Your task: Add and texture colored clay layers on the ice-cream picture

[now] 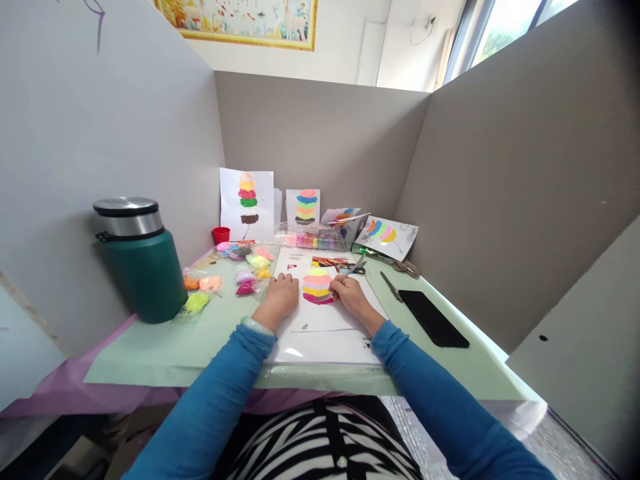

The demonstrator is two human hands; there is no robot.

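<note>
A white sheet (pixel 325 327) lies before me with a stack of coloured clay bands (pixel 317 286) on it, yellow at the top and magenta at the bottom. My left hand (pixel 281 293) rests curled on the paper's left edge, just beside the bands. My right hand (pixel 349 291) is closed in a pinch on a thin metal tool (pixel 353 269) whose lower tip touches the bands' right side. Blue sleeves cover both arms.
Small bags of coloured clay (pixel 249 270) lie to the left, near a green flask (pixel 140 259) and a red cup (pixel 221 234). Finished clay pictures (pixel 247 202) lean on the back partition. A black phone (pixel 433 318), a knife (pixel 391 286) and scissors (pixel 406 268) lie to the right.
</note>
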